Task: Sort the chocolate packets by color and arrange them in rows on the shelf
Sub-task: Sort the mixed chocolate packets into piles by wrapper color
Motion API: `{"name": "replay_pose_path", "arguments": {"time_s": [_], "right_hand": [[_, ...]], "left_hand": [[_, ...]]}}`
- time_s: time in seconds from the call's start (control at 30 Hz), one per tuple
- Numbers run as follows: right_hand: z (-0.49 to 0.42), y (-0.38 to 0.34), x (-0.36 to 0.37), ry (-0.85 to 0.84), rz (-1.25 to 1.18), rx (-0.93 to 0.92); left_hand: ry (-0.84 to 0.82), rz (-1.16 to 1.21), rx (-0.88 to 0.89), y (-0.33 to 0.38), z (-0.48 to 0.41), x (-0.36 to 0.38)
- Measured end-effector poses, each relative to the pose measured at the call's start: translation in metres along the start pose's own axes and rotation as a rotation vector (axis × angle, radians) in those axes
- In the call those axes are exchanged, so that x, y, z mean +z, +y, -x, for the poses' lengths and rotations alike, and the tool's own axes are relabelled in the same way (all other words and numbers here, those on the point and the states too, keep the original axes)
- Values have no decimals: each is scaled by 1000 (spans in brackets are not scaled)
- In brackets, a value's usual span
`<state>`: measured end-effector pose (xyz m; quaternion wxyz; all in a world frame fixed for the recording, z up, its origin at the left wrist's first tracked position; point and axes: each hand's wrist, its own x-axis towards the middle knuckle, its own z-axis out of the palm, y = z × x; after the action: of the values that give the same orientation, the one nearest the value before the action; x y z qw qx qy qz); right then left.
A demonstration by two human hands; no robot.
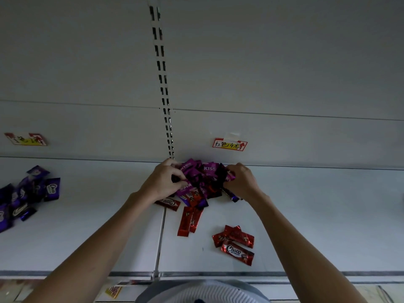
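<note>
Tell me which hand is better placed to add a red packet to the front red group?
Probably the right hand: the red group lies on its side; the left hand sits across the mixed pile.

The shelf [87,237] is pale grey-white. At its back edge the mixed pile [203,178] shows magenta, red and dark violet wrappers with white lettering. Red packets [237,243] lie nearer the front edge, violet packets [32,191] at the left edge. The label [230,145] is red and pale yellow, handwritten in black.

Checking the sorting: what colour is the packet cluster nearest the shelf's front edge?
Red packets, shown in the head view.
</note>
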<state>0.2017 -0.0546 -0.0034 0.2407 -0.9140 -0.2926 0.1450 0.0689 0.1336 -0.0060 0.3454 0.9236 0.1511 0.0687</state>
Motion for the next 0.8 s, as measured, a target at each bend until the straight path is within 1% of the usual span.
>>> {"name": "replay_pose_path", "arguments": {"time_s": [0.1, 0.2, 0.27, 0.33, 0.47, 0.53, 0.6, 0.67, 0.73, 0.8], "right_hand": [[-2, 0, -7, 56, -142, 57], [-1, 2, -14, 85, -425, 157], [3, 3, -16, 54, -670, 182], [8, 2, -16, 4, -860, 199], [14, -3, -14, -45, -1041, 243], [15, -3, -12, -37, -1072, 243], [17, -3, -11, -25, -1029, 226], [18, -2, -9, -6, -930, 206], [20, -3, -7, 26, -785, 192], [22, -4, -4, 48, -684, 177]], "left_hand": [[108, 157, -55, 2, 7, -3], [200, 243, -127, 0, 9, 0], [174, 286, -163, 3, 8, 0], [134, 383, -200, 8, 8, -1], [105, 559, -279, 13, 10, 1], [84, 680, -338, 17, 12, 1], [74, 795, -402, 24, 15, 0], [75, 885, -440, 26, 15, -1], [70, 926, -461, 26, 16, -1], [67, 1035, -500, 27, 17, 0]]}}
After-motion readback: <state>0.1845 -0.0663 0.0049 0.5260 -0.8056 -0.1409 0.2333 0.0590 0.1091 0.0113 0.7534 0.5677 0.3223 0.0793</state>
